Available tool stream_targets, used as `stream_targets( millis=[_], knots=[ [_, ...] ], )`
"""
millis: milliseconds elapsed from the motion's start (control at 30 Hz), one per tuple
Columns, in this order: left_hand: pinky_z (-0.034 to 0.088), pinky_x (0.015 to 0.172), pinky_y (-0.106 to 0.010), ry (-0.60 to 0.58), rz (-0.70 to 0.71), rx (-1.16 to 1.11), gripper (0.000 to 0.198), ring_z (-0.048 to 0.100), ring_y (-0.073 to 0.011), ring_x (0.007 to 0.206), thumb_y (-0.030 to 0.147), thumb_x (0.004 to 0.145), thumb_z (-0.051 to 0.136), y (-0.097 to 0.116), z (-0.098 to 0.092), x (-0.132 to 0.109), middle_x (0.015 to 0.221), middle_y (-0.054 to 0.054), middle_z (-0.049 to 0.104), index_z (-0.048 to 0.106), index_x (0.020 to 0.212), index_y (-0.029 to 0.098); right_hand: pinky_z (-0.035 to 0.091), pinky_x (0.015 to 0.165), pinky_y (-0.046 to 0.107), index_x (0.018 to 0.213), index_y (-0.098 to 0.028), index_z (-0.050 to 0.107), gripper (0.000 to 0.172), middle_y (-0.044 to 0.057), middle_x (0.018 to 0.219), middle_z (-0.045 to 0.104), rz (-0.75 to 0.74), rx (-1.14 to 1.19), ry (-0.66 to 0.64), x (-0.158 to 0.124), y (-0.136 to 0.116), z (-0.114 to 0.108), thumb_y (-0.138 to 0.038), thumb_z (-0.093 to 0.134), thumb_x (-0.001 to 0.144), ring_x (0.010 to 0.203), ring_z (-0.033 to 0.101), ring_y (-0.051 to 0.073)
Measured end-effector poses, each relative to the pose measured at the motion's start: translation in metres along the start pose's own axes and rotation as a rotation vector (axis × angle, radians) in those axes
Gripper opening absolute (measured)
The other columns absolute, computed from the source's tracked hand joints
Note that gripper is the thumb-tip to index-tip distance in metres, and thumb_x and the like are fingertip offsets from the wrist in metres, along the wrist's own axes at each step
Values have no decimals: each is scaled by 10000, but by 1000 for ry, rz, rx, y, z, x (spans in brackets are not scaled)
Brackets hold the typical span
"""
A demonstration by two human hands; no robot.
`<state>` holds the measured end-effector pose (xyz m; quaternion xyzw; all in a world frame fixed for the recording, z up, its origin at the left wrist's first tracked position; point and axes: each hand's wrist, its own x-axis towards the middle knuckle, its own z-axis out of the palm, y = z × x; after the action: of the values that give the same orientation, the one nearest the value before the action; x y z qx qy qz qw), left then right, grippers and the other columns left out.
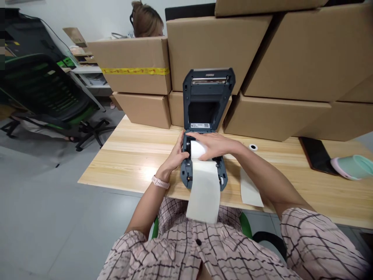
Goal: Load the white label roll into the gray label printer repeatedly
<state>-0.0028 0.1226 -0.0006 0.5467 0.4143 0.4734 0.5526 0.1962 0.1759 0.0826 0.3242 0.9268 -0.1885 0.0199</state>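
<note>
A dark grey label printer (185, 171) stands on the wooden table with its lid (208, 97) raised. Inside it sits a white label roll (198, 150), and a strip of its paper (204, 192) runs out over the front and past the table edge. My left hand (175, 155) grips the printer's left side, fingers along the outside and thumb over the inner edge by the roll holder. From above, my right hand (214, 144) is closed over the label roll, thumb toward me and fingers across the back. The roll's right end is hidden beneath that hand.
Cardboard boxes (204, 46) are stacked behind the printer. On the table (116, 159) lie a loose paper sheet (250, 188), a small white ring (253, 147), a dark phone or tablet (316, 153) and a mint-green cup (354, 167). A person (147, 21) sits behind the boxes; an office chair (43, 85) stands left.
</note>
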Motion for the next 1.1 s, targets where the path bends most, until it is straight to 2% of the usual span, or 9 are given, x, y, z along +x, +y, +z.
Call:
stream_targets(
  millis=[167,233,333,467,700,833,933,1000,1100],
  knots=[
    [100,1329,-375,-19,11,11,1174,52,-261,1633,134,626,615,1,-1,-1,1765,-46,48,73,1664,197,531,1042,441,1611,-302,290,1023,75,1487,574,-212,254,174,-53,6,-38,-434,794,730,1260,626,319],
    [84,1332,-365,-24,2,14,1151,55,-246,1633,126,633,598,2,-1,-2,1762,-22,87,95,1664,223,533,1055,461,1604,-331,305,1021,57,1443,589,-198,296,283,-79,17,-50,-435,806,720,1250,626,321],
    [67,1337,-367,-28,-4,17,1137,93,-240,1630,107,628,572,5,1,-3,1754,-8,149,122,1662,246,557,1011,533,1602,-344,306,1064,74,1387,610,-63,299,398,-103,44,-54,-447,827,680,1215,633,366],
    [71,1337,-367,-15,-6,15,1134,114,-241,1627,77,617,554,8,4,-4,1755,-17,141,140,1662,222,540,1037,571,1588,-299,344,1057,113,1399,618,145,325,470,-96,83,-31,-417,841,663,1241,626,380],
    [75,1338,-366,-13,6,23,1125,127,-232,1626,77,623,552,4,1,-3,1749,-4,170,148,1662,232,459,1155,555,1528,-201,431,932,184,1521,545,246,539,493,-53,116,25,-412,826,710,1345,592,341],
    [105,1336,-365,-24,27,24,1121,133,-245,1625,98,632,570,-1,-1,-2,1750,-7,167,148,1663,227,441,1180,555,1588,-275,341,952,161,1556,528,245,762,499,-82,129,30,-459,814,783,1457,500,318],
    [108,1336,-360,-20,26,28,1111,118,-245,1627,108,644,574,0,0,-3,1749,0,173,149,1663,233,500,1127,552,1572,-387,359,838,107,1582,512,266,903,525,-121,136,38,-468,771,847,1496,451,302],
    [116,1335,-359,-15,20,32,1100,136,-245,1625,100,643,572,2,1,-4,1750,-2,171,173,1659,232,573,1026,532,1538,-417,413,770,99,1586,510,303,985,475,-139,134,51,-464,767,856,1438,522,314],
    [135,1334,-374,-12,15,26,1087,179,-248,1616,91,636,567,3,2,-4,1745,-5,193,207,1651,239,618,878,448,1377,-304,619,603,143,1429,649,358,1038,368,-144,129,68,-474,798,828,1191,689,298]
  ],
)
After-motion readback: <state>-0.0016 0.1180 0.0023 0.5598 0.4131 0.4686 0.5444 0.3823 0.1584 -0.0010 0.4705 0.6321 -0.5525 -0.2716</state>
